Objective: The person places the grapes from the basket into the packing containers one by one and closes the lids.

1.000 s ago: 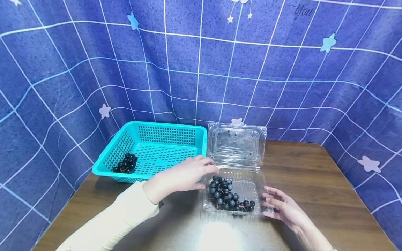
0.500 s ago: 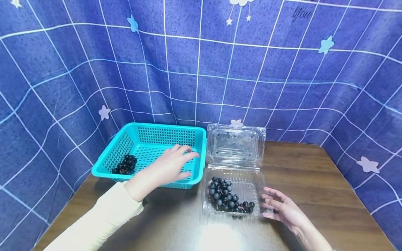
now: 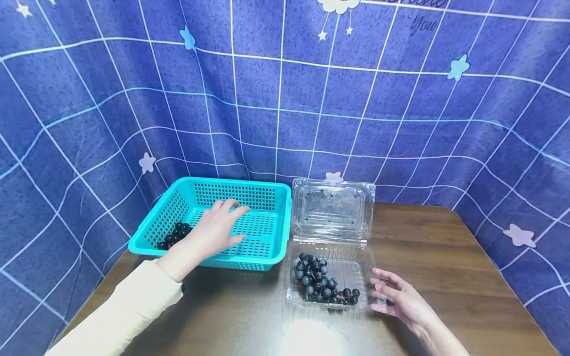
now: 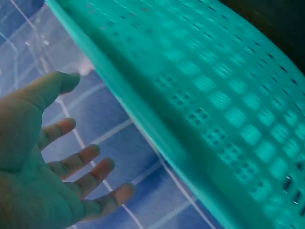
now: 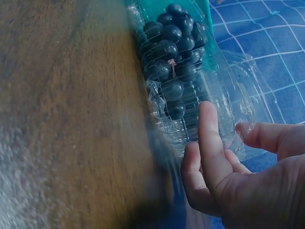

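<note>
My left hand (image 3: 213, 230) hangs over the teal plastic basket (image 3: 287, 222), fingers spread and holding nothing. Part of a small bunch of dark grapes (image 3: 180, 230) shows behind that hand at the basket's left end. In the left wrist view the fingers (image 4: 81, 157) are apart, near the basket's rim. A larger bunch of dark grapes (image 3: 315, 277) lies in a clear plastic clamshell box (image 3: 356, 262), its lid (image 3: 334, 207) raised at the back. My right hand (image 3: 405, 301) rests its loosely bent fingertips against the box's right wall, as the right wrist view also shows.
The basket and the box stand side by side on a brown wooden table (image 3: 423, 237). A blue curtain (image 3: 311, 99) with white grid lines and stars rises behind the table and along both sides.
My left hand has moved left from the box's left edge to over the basket, carrying nothing. My right hand has stayed at the box's right side.
</note>
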Tool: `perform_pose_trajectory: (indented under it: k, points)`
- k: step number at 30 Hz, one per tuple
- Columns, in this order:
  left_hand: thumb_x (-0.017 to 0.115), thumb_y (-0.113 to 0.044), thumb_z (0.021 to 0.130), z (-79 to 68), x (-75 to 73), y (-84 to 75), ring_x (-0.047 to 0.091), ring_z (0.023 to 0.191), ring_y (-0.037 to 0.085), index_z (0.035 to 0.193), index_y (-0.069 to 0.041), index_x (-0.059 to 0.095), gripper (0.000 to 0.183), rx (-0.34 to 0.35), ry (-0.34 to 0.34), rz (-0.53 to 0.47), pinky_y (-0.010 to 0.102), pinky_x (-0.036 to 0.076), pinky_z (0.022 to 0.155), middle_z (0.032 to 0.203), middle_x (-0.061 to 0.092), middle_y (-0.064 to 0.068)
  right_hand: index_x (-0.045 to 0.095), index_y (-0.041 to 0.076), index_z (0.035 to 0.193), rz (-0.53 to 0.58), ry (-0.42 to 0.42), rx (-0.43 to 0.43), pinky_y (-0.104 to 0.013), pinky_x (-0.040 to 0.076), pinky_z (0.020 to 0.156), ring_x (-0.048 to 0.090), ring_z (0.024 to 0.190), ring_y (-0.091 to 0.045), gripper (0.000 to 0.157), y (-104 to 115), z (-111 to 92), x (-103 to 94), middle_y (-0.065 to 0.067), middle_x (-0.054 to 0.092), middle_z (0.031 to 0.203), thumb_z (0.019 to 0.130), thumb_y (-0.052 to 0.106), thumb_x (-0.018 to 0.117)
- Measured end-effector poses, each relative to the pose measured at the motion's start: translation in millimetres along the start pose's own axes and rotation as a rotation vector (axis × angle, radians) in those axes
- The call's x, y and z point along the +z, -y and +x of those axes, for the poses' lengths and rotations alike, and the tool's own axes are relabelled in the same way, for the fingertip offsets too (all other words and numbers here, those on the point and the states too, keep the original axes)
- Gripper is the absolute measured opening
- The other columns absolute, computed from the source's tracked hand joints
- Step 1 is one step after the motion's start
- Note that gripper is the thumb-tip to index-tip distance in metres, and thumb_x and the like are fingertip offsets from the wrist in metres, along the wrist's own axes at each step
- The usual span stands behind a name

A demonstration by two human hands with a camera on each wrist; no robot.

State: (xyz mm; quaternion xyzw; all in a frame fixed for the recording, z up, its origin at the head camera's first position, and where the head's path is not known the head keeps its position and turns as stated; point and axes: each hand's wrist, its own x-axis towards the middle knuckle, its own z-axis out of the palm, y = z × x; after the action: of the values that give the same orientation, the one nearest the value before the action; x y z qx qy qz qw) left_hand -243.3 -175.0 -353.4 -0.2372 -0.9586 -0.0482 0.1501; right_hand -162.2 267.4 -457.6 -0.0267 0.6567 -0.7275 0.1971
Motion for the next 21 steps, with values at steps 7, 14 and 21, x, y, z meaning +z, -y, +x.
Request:
perform_pose_trajectory:
  k: [7,14,21]
  points:
    - [0.074,-0.037,0.078,-6.0,11.2,28.1,0.043,0.114,0.042,0.136,-0.014,0.048,0.067,-0.102,0.056,0.014,0.06,0.044,0.078,0.132,0.045,0.02,0.041,0.016,0.134,-0.005,-0.039,-0.003,-0.041,0.051,0.087,0.05,0.107,-0.022,0.039,-3,0,1.4,-0.009,0.045,0.127,0.096,0.013,0.049]
    - [0.076,-0.034,0.076,-14.3,24.1,55.1,0.037,0.117,0.05,0.138,-0.012,0.044,0.073,-0.198,0.108,0.03,0.065,0.041,0.079,0.135,0.04,0.026,0.043,0.017,0.134,-0.01,-0.055,-0.02,-0.04,0.051,0.087,0.049,0.106,-0.022,0.038,-3,0,2.6,-0.009,0.044,0.126,0.096,0.014,0.049]
    - [0.077,-0.03,0.074,-23.2,33.6,80.2,0.033,0.117,0.057,0.138,-0.008,0.044,0.075,-0.272,0.157,0.029,0.071,0.036,0.082,0.136,0.035,0.032,0.029,0.001,0.141,-0.027,-0.086,-0.006,-0.042,0.051,0.087,0.05,0.106,-0.024,0.053,-3,0,4.8,-0.011,0.045,0.126,0.095,0.014,0.051]
